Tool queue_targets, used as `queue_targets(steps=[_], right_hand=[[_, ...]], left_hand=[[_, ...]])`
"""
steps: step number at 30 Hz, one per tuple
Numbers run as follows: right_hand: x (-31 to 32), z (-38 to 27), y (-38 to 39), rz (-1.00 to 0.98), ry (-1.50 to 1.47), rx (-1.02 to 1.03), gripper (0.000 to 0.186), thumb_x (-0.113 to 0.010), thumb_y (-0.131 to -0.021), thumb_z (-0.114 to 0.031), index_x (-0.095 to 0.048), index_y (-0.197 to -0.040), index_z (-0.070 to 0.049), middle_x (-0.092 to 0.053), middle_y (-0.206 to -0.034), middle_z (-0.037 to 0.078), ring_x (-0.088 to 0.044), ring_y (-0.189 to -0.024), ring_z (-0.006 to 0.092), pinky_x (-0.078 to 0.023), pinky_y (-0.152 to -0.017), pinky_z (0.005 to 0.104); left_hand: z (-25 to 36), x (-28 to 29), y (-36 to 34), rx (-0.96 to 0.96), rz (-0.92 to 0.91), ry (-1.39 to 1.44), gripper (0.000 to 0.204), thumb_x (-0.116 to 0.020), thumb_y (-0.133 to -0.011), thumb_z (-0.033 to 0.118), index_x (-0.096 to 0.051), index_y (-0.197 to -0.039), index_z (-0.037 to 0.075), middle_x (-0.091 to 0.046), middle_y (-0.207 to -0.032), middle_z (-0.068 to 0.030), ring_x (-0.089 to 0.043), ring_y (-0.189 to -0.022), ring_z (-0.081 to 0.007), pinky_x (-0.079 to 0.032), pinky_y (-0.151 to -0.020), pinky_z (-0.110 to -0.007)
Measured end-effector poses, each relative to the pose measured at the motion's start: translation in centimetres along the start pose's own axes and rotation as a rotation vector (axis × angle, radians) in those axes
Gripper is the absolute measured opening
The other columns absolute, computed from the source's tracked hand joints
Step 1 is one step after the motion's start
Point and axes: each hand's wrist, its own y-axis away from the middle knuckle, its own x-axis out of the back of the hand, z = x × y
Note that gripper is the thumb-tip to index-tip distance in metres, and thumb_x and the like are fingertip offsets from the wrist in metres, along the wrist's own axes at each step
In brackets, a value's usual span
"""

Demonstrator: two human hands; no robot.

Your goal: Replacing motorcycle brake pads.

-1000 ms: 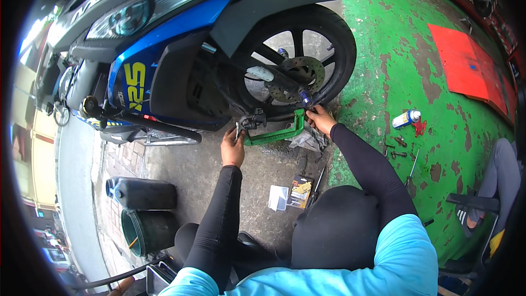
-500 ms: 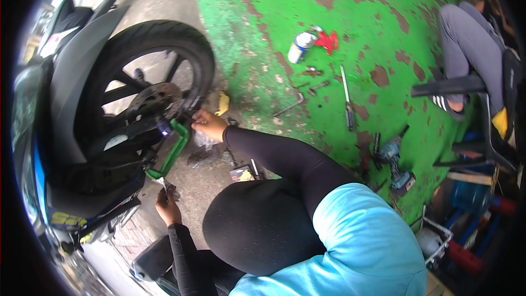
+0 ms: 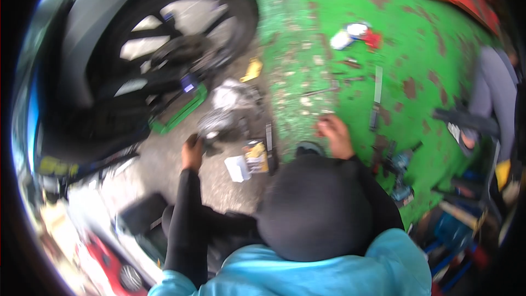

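My left hand (image 3: 192, 155) is above the concrete beside a crumpled clear plastic bag (image 3: 218, 120). Its fingers look closed, and blur hides what is in them. Over the green floor, left of a long screwdriver (image 3: 376, 98), my right hand (image 3: 337, 136) is raised with curled fingers; what they pinch, if anything, is too small to tell. A green bracket-like part (image 3: 183, 111) sits by the axle of a motorbike wheel (image 3: 244, 8), apart from both hands. Below the bag lie a small printed packet (image 3: 256, 156) and a white piece of paper or card (image 3: 237, 169).
A spray can (image 3: 342, 39) with a red item, an L-shaped wrench (image 3: 320, 92) and small parts lie ahead on the green floor. A cordless drill (image 3: 401, 165) is at the right. Farther right, a person's grey-clad leg (image 3: 490, 90) shows beside a black chair.
My right hand has left the wheel and swung right over the green floor. My left hand has drawn away from the green part. The whole view has shifted.
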Motion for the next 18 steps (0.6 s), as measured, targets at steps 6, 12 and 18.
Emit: queue_targets(steps=[6, 12, 18], right_hand=[[1.8, 1.9, 0.7, -0.057, -0.017, 0.014, 0.024, -0.056, -0.100, -0.017, -0.058, -0.118, 0.000, -0.067, -0.098, 0.009, -0.059, -0.083, 0.0133, -0.049, -0.077, 0.0305], [-1.4, -1.0, -1.4, -0.190, 0.062, 0.064, 0.018, -0.053, -0.102, -0.013, -0.058, -0.116, -0.002, -0.066, -0.099, 0.008, -0.058, -0.085, 0.0122, -0.049, -0.080, 0.0313], [-2.9, -1.6, -2.8, -0.267, 0.097, 0.110, 0.018, -0.053, -0.102, -0.013, -0.058, -0.116, -0.001, -0.066, -0.099, 0.007, -0.059, -0.086, 0.0128, -0.050, -0.080, 0.0310]], left_hand=[[-2.2, -1.1, -1.5, 0.125, 0.116, 0.296, 0.045, -0.060, -0.097, 0.027, -0.061, -0.127, -0.008, -0.069, -0.121, -0.0186, -0.065, -0.113, -0.0233, -0.046, -0.098, -0.032], [-4.2, 1.5, 0.0, 0.193, 0.107, -0.155, 0.031, -0.062, -0.090, 0.028, -0.069, -0.116, 0.012, -0.070, -0.100, -0.0276, -0.067, -0.103, -0.0403, -0.053, -0.088, -0.044], [-8.1, 4.4, 1.9, 0.366, 0.295, -0.360, 0.068, -0.070, -0.084, 0.034, -0.047, -0.144, 0.010, -0.053, -0.135, -0.0322, -0.053, -0.127, -0.0446, -0.047, -0.104, -0.046]])
